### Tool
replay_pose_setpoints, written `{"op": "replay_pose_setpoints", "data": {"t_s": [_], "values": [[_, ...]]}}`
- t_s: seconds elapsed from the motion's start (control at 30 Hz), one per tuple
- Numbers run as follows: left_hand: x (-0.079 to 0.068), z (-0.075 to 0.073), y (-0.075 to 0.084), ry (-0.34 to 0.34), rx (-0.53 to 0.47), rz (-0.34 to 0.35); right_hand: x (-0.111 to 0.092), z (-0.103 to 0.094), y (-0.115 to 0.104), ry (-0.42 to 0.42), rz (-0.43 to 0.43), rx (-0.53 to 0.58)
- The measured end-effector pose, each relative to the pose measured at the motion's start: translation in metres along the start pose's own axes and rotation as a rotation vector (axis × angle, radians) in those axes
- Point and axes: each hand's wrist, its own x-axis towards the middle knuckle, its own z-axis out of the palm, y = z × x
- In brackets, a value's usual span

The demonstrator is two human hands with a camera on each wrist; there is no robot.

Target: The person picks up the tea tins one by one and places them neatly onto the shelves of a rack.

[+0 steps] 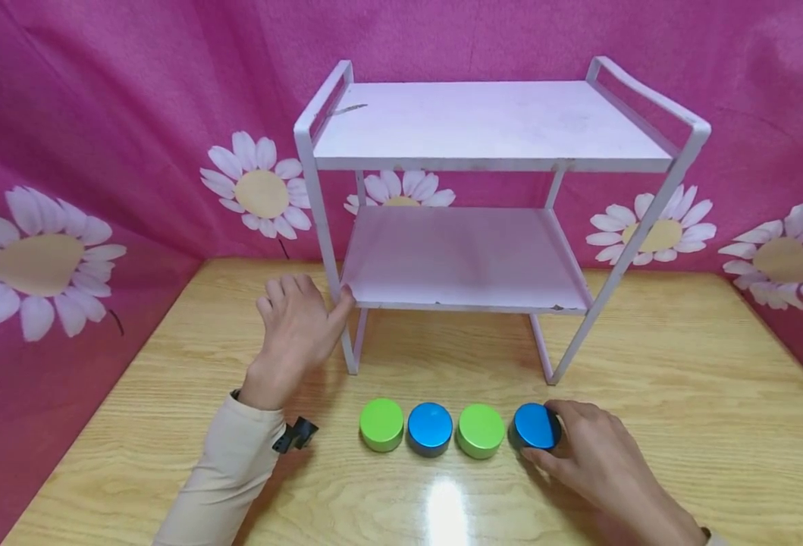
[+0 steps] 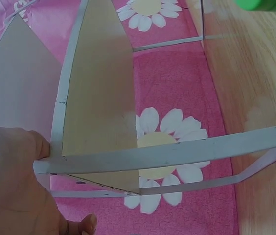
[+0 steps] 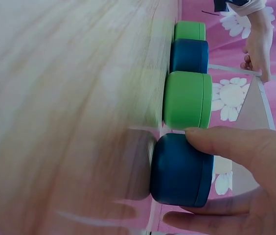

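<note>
From my station I had the right hand (image 1: pixel 599 453) pinching the end blue tin (image 1: pixel 532 426) on the table (image 1: pixel 722 425), thumb and fingers parted to its width. Leftward, just beside it, stood a green tin (image 1: pixel 481 430), then a second blue tin (image 1: pixel 431 428) and a second green tin (image 1: pixel 381 425). The left hand (image 1: pixel 296 327) was relaxed, holding nothing, thumb against the left front post (image 1: pixel 321 227) of the rack (image 1: pixel 497 125).

Pink cloth (image 1: pixel 155 68) hangs beyond the table (image 1: pixel 701 364) on the far, left and right sides, softly creased and printed with large white daisies (image 1: pixel 262 193) with yellowish centres. The table has pale wood grain; a bright glare (image 1: pixel 446 508) shines near its middle.
</note>
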Motion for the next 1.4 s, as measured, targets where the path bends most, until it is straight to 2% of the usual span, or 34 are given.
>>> {"op": "replay_pose_setpoints", "data": {"t_s": [0.13,0.33,0.8,1.17,1.4], "values": [[0.0,0.0,0.0,0.012,-0.006,0.004,0.0,0.0,0.0,0.013,-0.006,0.001],[0.0,-0.001,0.0,0.01,-0.003,-0.001,0.0,-0.001,-0.001,-0.026,0.028,0.009],[-0.002,0.0,-0.001,-0.011,-0.018,-0.007,-0.002,-0.005,-0.004,0.049,0.011,-0.004],[0.0,0.001,0.001,-0.006,-0.019,-0.002,0.0,-0.009,-0.005,0.046,0.027,0.04],[0.001,0.001,0.001,-0.006,-0.022,0.0,-0.001,-0.011,-0.007,0.083,0.002,0.043]]}}
